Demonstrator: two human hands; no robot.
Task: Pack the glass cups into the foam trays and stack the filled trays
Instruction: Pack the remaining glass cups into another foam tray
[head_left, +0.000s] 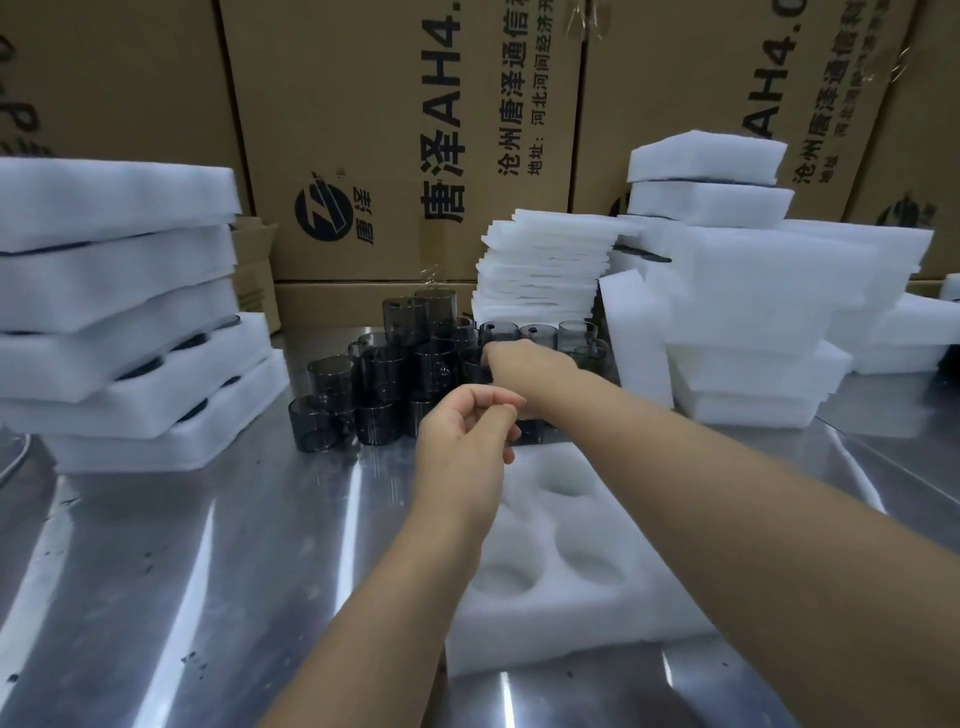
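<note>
Several dark smoky glass cups (384, 374) stand stacked in a cluster at the middle of the steel table. In front of them lies a white foam tray (566, 618) with round hollows that hold nothing. My right hand (524, 358) reaches into the back of the cluster, its fingers hidden among the cups near one dark cup (498, 332). My left hand (467, 436) hovers above the tray's far edge with loosely curled fingers and holds nothing. At the left stands a stack of filled foam trays (130, 332), with dark cups showing between the layers.
A pile of thin foam sheets (545, 265) stands behind the cups. More foam trays and blocks (753, 322) are heaped at the right. Large printed cardboard boxes (405, 130) wall off the back. The steel table (182, 597) shows bare metal at the front left.
</note>
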